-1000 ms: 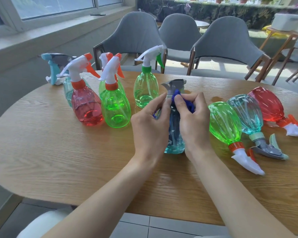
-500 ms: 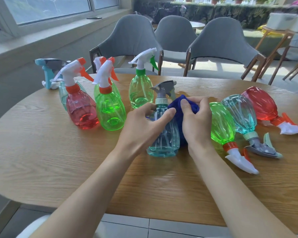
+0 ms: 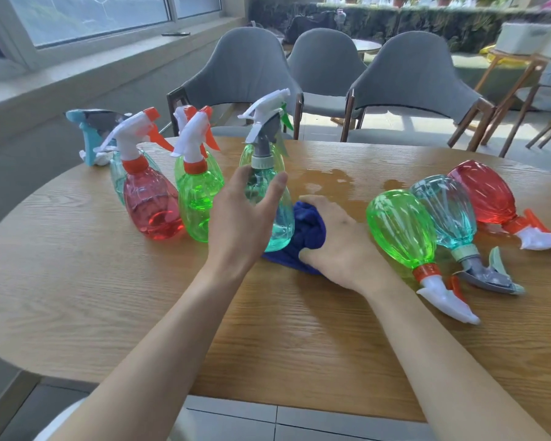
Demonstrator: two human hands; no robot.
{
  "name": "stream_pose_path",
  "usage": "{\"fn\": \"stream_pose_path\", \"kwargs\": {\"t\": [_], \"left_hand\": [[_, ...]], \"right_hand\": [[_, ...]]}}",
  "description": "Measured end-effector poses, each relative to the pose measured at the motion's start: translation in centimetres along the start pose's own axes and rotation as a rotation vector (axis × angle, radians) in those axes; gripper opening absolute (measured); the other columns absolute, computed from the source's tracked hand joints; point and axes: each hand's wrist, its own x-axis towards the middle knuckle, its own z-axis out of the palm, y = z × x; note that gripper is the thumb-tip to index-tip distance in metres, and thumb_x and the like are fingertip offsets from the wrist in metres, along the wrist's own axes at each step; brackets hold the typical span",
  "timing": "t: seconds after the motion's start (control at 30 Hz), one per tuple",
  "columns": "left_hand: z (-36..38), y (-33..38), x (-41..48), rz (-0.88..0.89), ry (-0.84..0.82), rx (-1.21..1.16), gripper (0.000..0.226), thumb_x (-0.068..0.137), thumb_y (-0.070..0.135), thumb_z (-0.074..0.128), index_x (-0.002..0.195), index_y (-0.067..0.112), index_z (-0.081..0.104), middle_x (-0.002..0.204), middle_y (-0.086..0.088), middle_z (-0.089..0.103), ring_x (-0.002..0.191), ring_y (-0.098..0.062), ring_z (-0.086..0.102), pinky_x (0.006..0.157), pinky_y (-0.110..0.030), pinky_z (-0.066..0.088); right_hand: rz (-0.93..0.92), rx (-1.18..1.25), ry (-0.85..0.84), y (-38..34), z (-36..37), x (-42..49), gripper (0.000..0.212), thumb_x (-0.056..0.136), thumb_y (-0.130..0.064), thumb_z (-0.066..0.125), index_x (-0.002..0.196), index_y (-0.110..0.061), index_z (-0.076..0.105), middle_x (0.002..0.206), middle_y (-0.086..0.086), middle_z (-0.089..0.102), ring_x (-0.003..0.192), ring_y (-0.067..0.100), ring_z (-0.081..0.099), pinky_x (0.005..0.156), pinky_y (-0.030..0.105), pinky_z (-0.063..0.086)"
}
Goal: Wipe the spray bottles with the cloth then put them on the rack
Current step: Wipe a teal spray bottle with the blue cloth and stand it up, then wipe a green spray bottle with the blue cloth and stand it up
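Note:
A teal spray bottle with a grey sprayer stands upright on the wooden table, just right of the upright group. My left hand grips its shoulder, thumb on the right side and fingers round the left. A dark blue cloth lies bunched on the table against the bottle's right side. My right hand holds the cloth down, fingers curled over it. Three bottles lie on their sides to the right: green, teal and red. No rack is in view.
Upright bottles stand at the left: red, green, another green one behind the held bottle, and a teal one at the back. A wet patch marks the table. Grey chairs line the far edge.
My left hand has carried the teal bottle left and farther away, up to the upright group. My right hand has come off the bottle and lowered the cloth onto the table.

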Motion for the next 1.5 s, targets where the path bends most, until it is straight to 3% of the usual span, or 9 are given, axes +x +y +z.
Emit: {"fn": "stream_pose_path", "kwargs": {"t": [0.23, 0.4, 0.53, 0.73, 0.83, 1.07, 1.2, 1.33, 1.5], "left_hand": [[0.3, -0.4, 0.4, 0.033, 0.001, 0.003, 0.042, 0.102, 0.053, 0.068, 0.131, 0.023, 0.062, 0.123, 0.007, 0.068, 0.115, -0.011, 0.063, 0.105, -0.04, 0.052], [0.7, -0.8, 0.7, 0.078, -0.008, 0.047, 0.044, 0.102, 0.046, 0.07, 0.134, 0.017, 0.06, 0.127, 0.002, 0.062, 0.113, -0.006, 0.052, 0.098, -0.02, 0.039], [0.9, -0.8, 1.0, 0.08, -0.016, 0.083, 0.054, 0.101, 0.048, 0.072, 0.14, 0.015, 0.056, 0.129, 0.002, 0.058, 0.11, 0.0, 0.046, 0.094, -0.012, 0.031], [0.9, -0.9, -0.8, 0.188, -0.039, 0.232, 0.089, 0.087, 0.019, 0.082, 0.159, 0.01, 0.032, 0.15, -0.005, 0.042, 0.142, -0.016, 0.042, 0.117, -0.026, 0.036], [1.0, -1.2, -1.2, 0.218, -0.032, 0.315, 0.095, 0.083, 0.007, 0.08, 0.161, 0.01, 0.027, 0.149, -0.009, 0.04, 0.142, -0.025, 0.043, 0.116, -0.031, 0.04], [1.3, -1.5, -0.7, 0.231, -0.003, 0.352, 0.084, 0.084, 0.019, 0.09, 0.149, 0.009, 0.038, 0.145, -0.01, 0.041, 0.131, -0.029, 0.052, 0.102, -0.02, 0.038], [1.4, -0.2, -1.4, 0.4, 0.199, 0.352, 0.052, 0.086, 0.026, 0.087, 0.118, 0.008, 0.05, 0.119, -0.009, 0.049, 0.108, -0.029, 0.052, 0.092, -0.034, 0.046], [2.2, 0.7, -1.6, 0.44, -0.039, 0.162, 0.024, 0.1, 0.015, 0.069, 0.113, 0.015, 0.05, 0.109, 0.003, 0.058, 0.096, -0.013, 0.055, 0.086, -0.025, 0.046], [4.4, 1.5, -0.9, 0.3, -0.353, 0.095, 0.038, 0.105, 0.006, 0.052, 0.141, 0.019, 0.052, 0.142, 0.005, 0.063, 0.135, -0.008, 0.056, 0.113, -0.038, 0.048]], "right_hand": [[0.09, 0.289, 0.295, 0.3, 0.1, 0.6, 0.051, 0.083, 0.0, 0.071, 0.124, -0.03, 0.066, 0.105, -0.012, 0.072, 0.093, 0.009, 0.066, 0.07, 0.005, 0.044], [0.228, 0.657, 0.424, -0.3, -1.1, 0.6, 0.041, 0.078, 0.002, 0.069, 0.106, -0.029, 0.072, 0.091, -0.013, 0.072, 0.071, 0.0, 0.065, 0.064, 0.021, 0.052], [0.279, 0.851, 0.432, -0.3, -2.1, 0.4, 0.04, 0.076, 0.007, 0.062, 0.1, -0.022, 0.074, 0.08, -0.01, 0.069, 0.057, -0.001, 0.06, 0.053, 0.016, 0.048], [0.254, 0.86, 0.443, -0.6, -1.7, 0.5, 0.04, 0.077, 0.007, 0.065, 0.101, -0.024, 0.073, 0.088, -0.006, 0.072, 0.064, -0.001, 0.064, 0.056, 0.015, 0.049], [0.247, 0.853, 0.444, -0.7, -1.7, 0.6, 0.04, 0.077, 0.006, 0.065, 0.102, -0.025, 0.073, 0.09, -0.007, 0.072, 0.067, -0.001, 0.064, 0.058, 0.015, 0.049], [0.17, 0.686, 0.44, -0.7, -1.3, -0.1, 0.038, 0.082, -0.002, 0.069, 0.106, -0.03, 0.071, 0.095, -0.007, 0.074, 0.08, 0.009, 0.069, 0.073, 0.031, 0.059], [0.132, 0.635, 0.465, -0.6, -1.6, -0.3, 0.036, 0.083, -0.004, 0.069, 0.106, -0.032, 0.071, 0.092, -0.013, 0.072, 0.08, 0.006, 0.068, 0.074, 0.03, 0.057], [0.125, 0.641, 0.493, -0.4, -2.6, -0.5, 0.035, 0.084, -0.004, 0.069, 0.103, -0.034, 0.071, 0.09, -0.014, 0.072, 0.074, -0.001, 0.064, 0.069, 0.019, 0.049], [0.132, 0.646, 0.521, 0.5, -3.9, -0.9, 0.034, 0.084, -0.006, 0.068, 0.104, -0.034, 0.07, 0.093, -0.013, 0.074, 0.08, 0.0, 0.067, 0.073, 0.022, 0.051]]}}
